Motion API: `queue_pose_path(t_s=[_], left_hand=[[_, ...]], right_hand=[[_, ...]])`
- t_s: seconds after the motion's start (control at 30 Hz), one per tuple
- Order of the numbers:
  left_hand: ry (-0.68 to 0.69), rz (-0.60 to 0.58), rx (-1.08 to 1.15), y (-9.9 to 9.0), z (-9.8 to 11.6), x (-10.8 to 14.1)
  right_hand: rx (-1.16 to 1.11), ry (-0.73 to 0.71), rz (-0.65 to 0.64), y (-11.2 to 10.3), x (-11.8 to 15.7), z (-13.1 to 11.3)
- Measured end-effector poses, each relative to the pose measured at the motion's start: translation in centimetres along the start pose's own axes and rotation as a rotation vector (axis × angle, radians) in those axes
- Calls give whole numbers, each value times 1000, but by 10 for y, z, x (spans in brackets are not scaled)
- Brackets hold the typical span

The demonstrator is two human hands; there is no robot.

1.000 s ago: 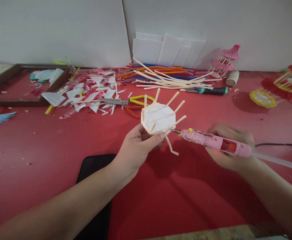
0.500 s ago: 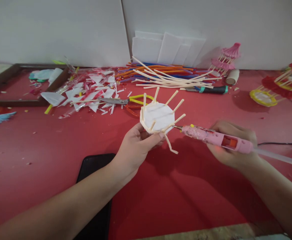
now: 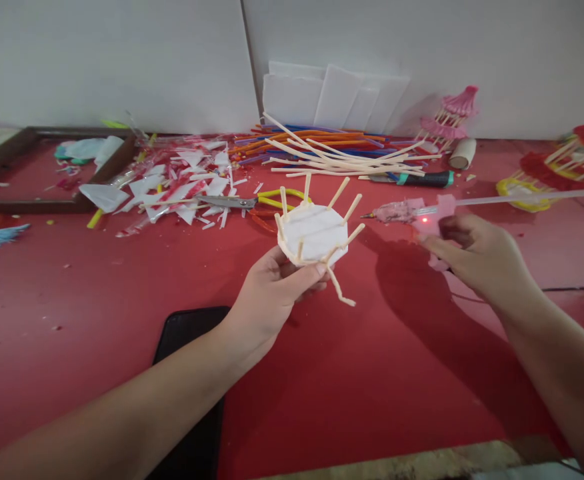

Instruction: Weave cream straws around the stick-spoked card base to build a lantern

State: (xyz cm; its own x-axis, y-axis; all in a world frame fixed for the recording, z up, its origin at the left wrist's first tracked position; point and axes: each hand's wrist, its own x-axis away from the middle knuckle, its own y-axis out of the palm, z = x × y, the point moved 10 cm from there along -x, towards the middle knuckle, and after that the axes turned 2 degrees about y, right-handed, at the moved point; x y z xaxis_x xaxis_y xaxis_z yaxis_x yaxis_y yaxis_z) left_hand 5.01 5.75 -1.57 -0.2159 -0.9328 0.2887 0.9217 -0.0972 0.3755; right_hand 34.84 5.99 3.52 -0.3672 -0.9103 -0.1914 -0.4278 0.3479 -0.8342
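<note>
Between the thumb and fingers of my left hand (image 3: 277, 287) is a white paper disc (image 3: 317, 230), gripped at its near edge. Several short cream sticks (image 3: 339, 193) stand up around its rim. A cream pipe cleaner (image 3: 339, 287) runs along the near edge, its loose end hanging down past my thumb. Off to the right, my right hand (image 3: 477, 253) is closed on the handle of a pink glue gun (image 3: 435, 213). Its metal tip points left, apart from the disc, and a small red light glows on its body. A clear glue stick (image 3: 532, 196) extends from its back.
Behind the disc lie yellow-handled scissors (image 3: 277, 199), a heap of paper scraps (image 3: 187, 180), cream and coloured pipe cleaners (image 3: 342, 157) and a dark-handled cutter (image 3: 425, 179). A pink tower (image 3: 452, 117) and red-and-yellow models (image 3: 572, 167) stand right. A black phone (image 3: 192, 327) lies under my left forearm.
My right hand has drawn the glue gun away from the disc's edge, up and to the right, and turned it in the grip. My left hand and the disc have barely moved.
</note>
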Motion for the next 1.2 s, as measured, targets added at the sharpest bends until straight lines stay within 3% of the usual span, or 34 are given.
queue_pose_path(t_s=[0.27,0.33,0.4,0.47,0.5,0.57,0.7,0.97,1.2], left_hand=[[-24,-11,33,2,-2,0],[-33,-19,41,3,-4,0],[-43,-25,51,5,-6,0],[-60,-31,58,7,-8,1],[-67,-39,62,9,-9,2],[-69,-60,72,13,-9,3],[-59,-86,62,18,-7,4],[-75,-83,33,17,-8,5],[-153,-94,117,23,-12,8]], right_hand=[[451,-95,-180,7,-2,0],[490,-148,-97,2,2,-9],[456,-284,111,-12,16,-36],[255,-492,254,-22,43,-71],[120,-604,207,-18,57,-88],[-50,-810,-2,0,86,-119],[-138,-1033,-90,11,122,-148],[-282,-982,-69,-3,119,-148],[-422,-667,-23,-9,91,-127]])
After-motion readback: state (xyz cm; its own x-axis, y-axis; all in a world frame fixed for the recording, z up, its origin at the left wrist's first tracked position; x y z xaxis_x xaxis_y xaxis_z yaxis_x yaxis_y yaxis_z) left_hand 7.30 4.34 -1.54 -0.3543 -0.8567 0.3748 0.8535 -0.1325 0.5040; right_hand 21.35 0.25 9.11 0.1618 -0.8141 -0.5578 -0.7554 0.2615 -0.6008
